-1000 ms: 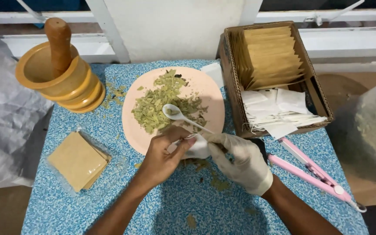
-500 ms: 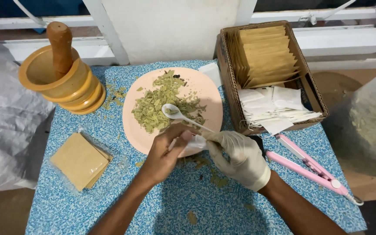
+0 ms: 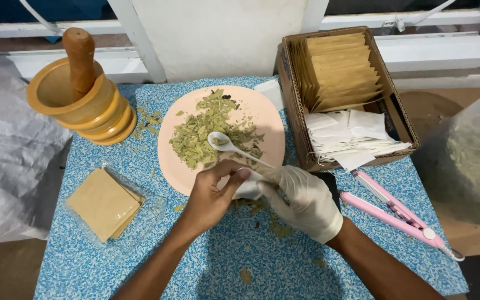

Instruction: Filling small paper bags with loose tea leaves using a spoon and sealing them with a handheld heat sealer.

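Observation:
My bare left hand (image 3: pixel 209 197) pinches a small white filter bag (image 3: pixel 247 190) at the near rim of a pink plate (image 3: pixel 262 119). My right hand (image 3: pixel 306 200), in a white glove, grips the same bag and also holds a white plastic spoon (image 3: pixel 226 144). The spoon's bowl points up and left over a heap of crushed green dried leaves (image 3: pixel 206 130) on the plate. Both hands touch each other around the bag; most of the bag is hidden by my fingers.
A wooden mortar with pestle (image 3: pixel 79 94) stands at the back left. A clear pack of tan envelopes (image 3: pixel 104 204) lies front left. A cardboard box (image 3: pixel 301 130) at the right holds tan envelopes and white bags. A pink flat iron (image 3: pixel 395 214) lies right. Leaf crumbs (image 3: pixel 273 225) dot the blue table.
The hands have stayed at the plate's near rim with the bag. The spoon's bowl has shifted only slightly over the leaves.

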